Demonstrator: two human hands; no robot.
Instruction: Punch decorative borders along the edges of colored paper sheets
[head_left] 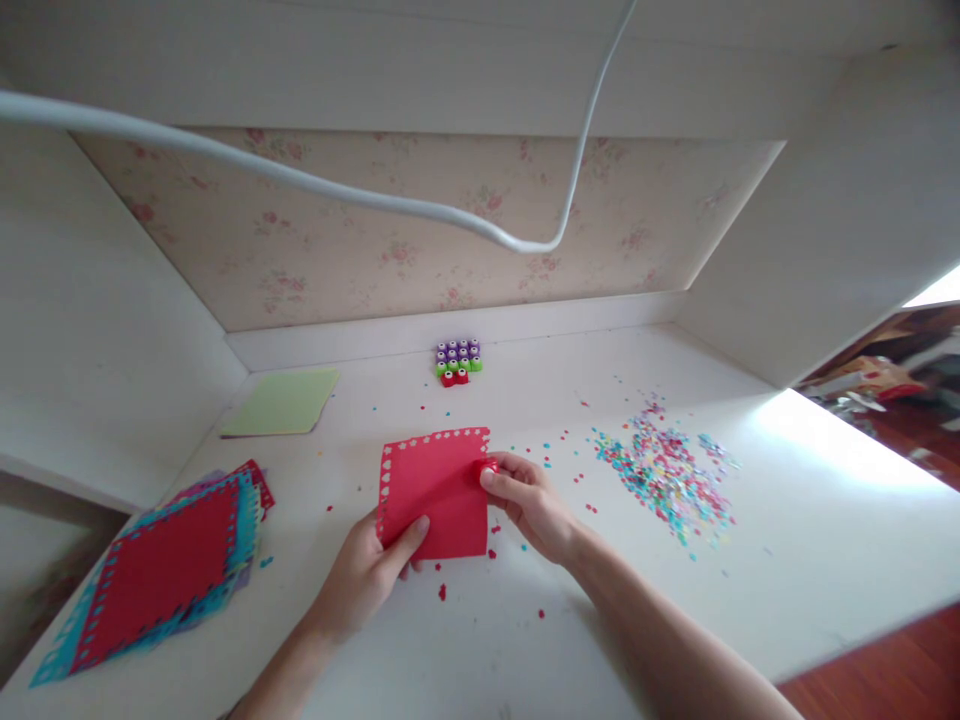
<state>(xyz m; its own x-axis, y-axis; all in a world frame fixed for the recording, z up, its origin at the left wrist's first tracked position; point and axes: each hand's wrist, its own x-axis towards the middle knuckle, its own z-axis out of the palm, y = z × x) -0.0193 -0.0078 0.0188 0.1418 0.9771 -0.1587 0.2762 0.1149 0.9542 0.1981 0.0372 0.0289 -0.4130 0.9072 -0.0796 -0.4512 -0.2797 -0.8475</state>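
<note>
A square red sheet of paper [439,495] is held up over the white desk, with small shapes cut out along its top and left edges and at the upper right edge. My left hand [375,560] grips its lower left corner, thumb on the front and fingers behind. At its right edge my right hand [525,495] closes around a small red craft punch [486,468], thumb pressing on its top. The punch sits over the paper's edge. Small red cut-outs [442,592] lie on the desk just below.
Several purple, green and red punches [459,358] stand in rows at the back. Pale green sheets [281,402] lie back left, and a stack of punched red and blue sheets [161,565] front left. Colourful confetti [671,465] is heaped at right. A white cable [420,205] hangs across above.
</note>
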